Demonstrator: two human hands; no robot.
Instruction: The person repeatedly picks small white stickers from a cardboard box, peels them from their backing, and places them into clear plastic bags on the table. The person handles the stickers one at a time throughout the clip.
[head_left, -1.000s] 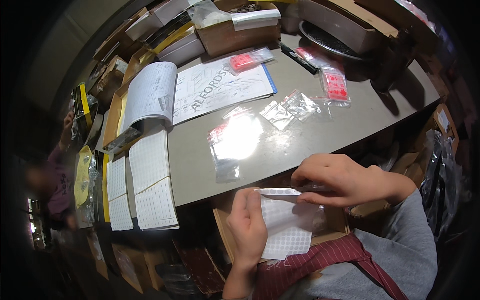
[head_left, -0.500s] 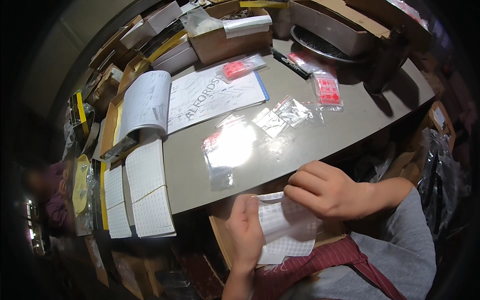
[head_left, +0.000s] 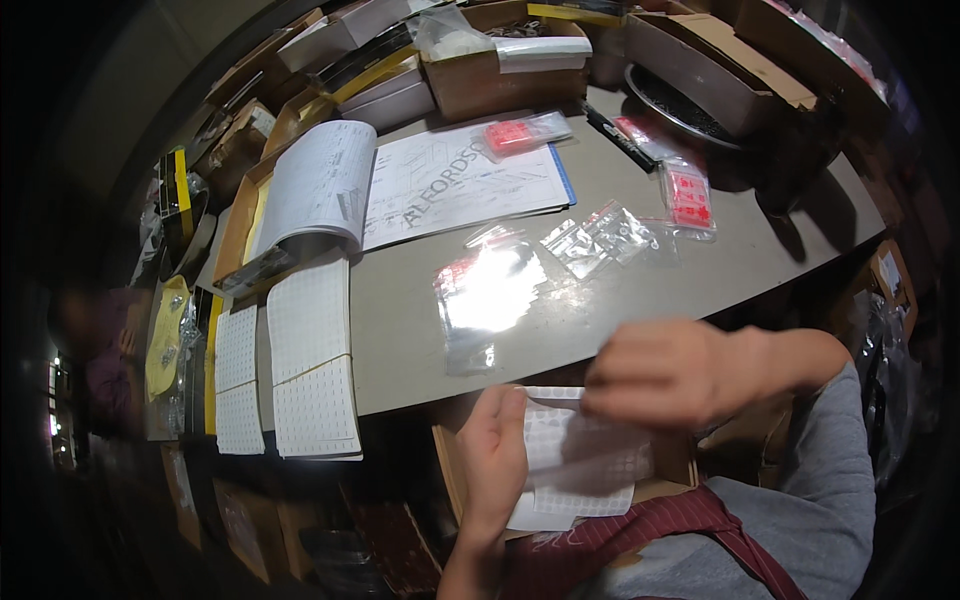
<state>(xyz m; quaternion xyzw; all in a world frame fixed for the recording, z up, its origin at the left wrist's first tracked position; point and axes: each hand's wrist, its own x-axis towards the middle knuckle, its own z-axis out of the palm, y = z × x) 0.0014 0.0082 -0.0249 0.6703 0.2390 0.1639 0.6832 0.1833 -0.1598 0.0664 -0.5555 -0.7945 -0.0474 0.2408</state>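
My left hand (head_left: 497, 445) grips the left edge of a white sheet of round stickers (head_left: 585, 465), thumb on top. The sheet is held in front of the table's near edge, above an open cardboard box (head_left: 660, 488). Rows of pale circles cover it, and a second layer or sheet appears to lie under it. Over the sheet's upper right part is my right hand (head_left: 665, 375), knuckles up and smeared by motion. Its fingertips are too blurred to show whether they hold anything. Clear zip bags (head_left: 465, 325), shining with glare, lie on the table just beyond my hands.
More small clear bags (head_left: 600, 240), red-printed bags (head_left: 688, 195) and a black marker (head_left: 620, 138) lie on the grey table (head_left: 400, 330). Papers on a blue clipboard (head_left: 565, 178) and banded stacks of label sheets (head_left: 310, 375) are at left. Boxes (head_left: 500, 85) and a round tray (head_left: 680, 110) stand behind.
The view has shifted, so table items sit farther right. My right hand has moved and blurred. The sheet's top edge, curled up before, now looks flatter. My left hand keeps its grip.
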